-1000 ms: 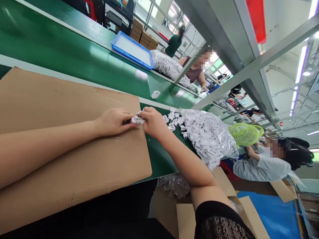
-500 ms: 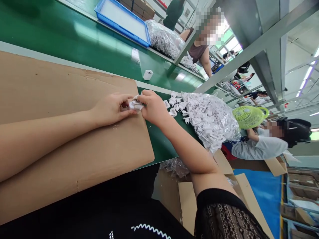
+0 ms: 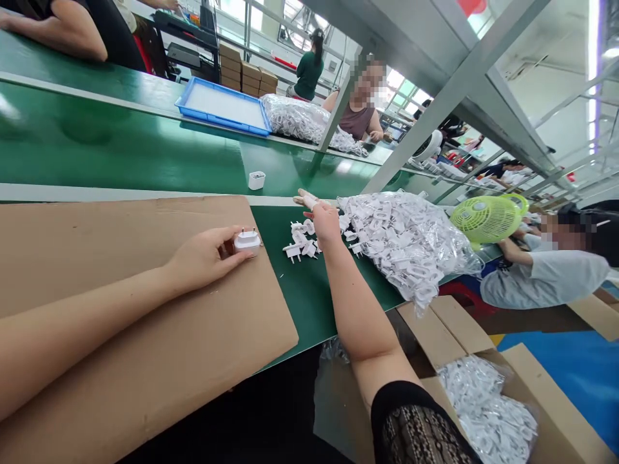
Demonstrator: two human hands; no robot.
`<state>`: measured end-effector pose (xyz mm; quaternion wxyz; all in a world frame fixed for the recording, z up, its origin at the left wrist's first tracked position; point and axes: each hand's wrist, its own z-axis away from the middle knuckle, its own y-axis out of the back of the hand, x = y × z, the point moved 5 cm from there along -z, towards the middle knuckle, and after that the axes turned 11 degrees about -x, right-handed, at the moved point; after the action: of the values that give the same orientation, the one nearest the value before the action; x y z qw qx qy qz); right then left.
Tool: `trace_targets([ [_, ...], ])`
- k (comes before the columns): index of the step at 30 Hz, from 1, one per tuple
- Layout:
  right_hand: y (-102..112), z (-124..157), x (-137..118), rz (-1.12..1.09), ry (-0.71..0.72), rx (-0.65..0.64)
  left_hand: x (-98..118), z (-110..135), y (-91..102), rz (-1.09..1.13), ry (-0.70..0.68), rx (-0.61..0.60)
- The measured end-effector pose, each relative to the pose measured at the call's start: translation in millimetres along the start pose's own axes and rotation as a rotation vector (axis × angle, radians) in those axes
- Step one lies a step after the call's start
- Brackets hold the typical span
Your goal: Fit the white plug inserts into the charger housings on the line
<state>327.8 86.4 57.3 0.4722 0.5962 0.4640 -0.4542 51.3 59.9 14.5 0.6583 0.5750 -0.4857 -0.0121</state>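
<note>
My left hand (image 3: 206, 258) rests on a brown cardboard sheet (image 3: 120, 309) and pinches a white plug adapter (image 3: 247, 240) with its two pins pointing up. My right hand (image 3: 320, 216) reaches out over the green bench, fingers stretched forward and holding nothing, just above a small scatter of loose white plug parts (image 3: 300, 240). Right beside that hand lies a big heap of the same white plug parts in clear plastic (image 3: 406, 241).
A small white cup (image 3: 256, 180) stands on the green conveyor belt (image 3: 120, 154). Beyond it are a blue tray (image 3: 222, 107) and another bag of parts. A cardboard box (image 3: 483, 399) with bagged parts sits low right. Other people sit nearby, beside a green fan (image 3: 486, 219).
My hands have parted: the right one let go of the adapter and moved right toward the loose parts. The left one keeps the adapter. The camera has tilted up.
</note>
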Motion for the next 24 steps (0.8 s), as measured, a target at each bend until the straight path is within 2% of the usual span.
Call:
trace_targets([
  [3,10,-4,8,0.111,-0.062,-0.062,-4,-11,14.4,0.024,0.058,-0.010],
  [6,11,-4,8,0.384,-0.026,-0.089,-14,-26,42.1,0.026,0.224,0.079],
  [9,0,3,3,0.503,0.064,-0.134,-21,-39,56.6,0.176,0.308,0.066],
  [12,-26,17,-12,0.370,0.278,-0.356,-13,-45,50.4,0.437,0.198,-0.030],
  [15,-50,38,-29,0.316,0.496,-0.575,8,-42,35.1,0.614,0.080,-0.137],
  [17,-56,46,-35,0.336,0.555,-0.575,20,-36,27.1,0.655,0.051,-0.142],
  [19,-56,49,-37,0.336,0.557,-0.490,28,-29,25.6,0.659,0.016,-0.025],
  [21,-54,48,-38,0.270,0.535,-0.392,35,-21,27.7,0.636,-0.078,0.122],
  [24,-54,47,-38,0.078,0.517,-0.345,47,-12,30.2,0.530,-0.267,0.184],
])
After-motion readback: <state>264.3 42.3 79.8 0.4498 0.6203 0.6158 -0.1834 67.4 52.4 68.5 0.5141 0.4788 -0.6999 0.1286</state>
